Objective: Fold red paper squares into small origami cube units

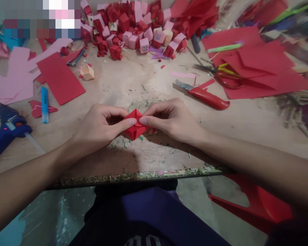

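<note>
A small folded red paper piece (pixel 135 132), diamond-shaped from above with creased flaps, is held between both hands over the table near its front edge. My left hand (pixel 102 121) pinches its left side, the thumb lying on the top face. On the right side my right hand (pixel 170 119) grips it the same way, its thumb tip close to the left one. Most of the fingers beneath the paper are hidden.
Many red and pink paper cubes (pixel 133 41) are heaped at the back. Rightward lie a red-handled cutter (pixel 207 97), scissors (pixel 228 76) and red paper sheets (pixel 261 65). Leftward are a blue glue gun (pixel 9 126), a blue marker (pixel 44 104) and a red paper rectangle (pixel 61 78).
</note>
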Motion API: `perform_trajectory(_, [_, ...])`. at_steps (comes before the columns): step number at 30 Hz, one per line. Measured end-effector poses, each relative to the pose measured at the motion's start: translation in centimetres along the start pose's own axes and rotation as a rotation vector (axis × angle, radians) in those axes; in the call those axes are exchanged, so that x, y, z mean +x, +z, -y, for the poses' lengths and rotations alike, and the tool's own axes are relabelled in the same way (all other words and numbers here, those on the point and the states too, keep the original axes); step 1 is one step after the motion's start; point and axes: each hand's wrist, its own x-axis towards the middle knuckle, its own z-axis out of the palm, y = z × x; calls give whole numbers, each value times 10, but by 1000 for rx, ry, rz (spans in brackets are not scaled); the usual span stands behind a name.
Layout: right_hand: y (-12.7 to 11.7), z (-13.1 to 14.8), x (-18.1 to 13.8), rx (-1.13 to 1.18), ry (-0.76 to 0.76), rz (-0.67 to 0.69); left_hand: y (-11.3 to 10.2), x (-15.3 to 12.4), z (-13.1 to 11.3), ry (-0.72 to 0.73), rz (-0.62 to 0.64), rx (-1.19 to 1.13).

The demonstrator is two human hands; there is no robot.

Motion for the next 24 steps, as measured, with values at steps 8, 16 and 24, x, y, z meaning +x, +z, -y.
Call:
perform_trajectory(8, [0,1,0,-53,-44,4,1,0,-3,-6,6,19])
perform_trajectory(16, [1,0,1,-42,-102,5,0,-1,0,1,94,109])
perform_trajectory(24, [1,0,0,-60,-107,-4,0,0,-2,23,124,151])
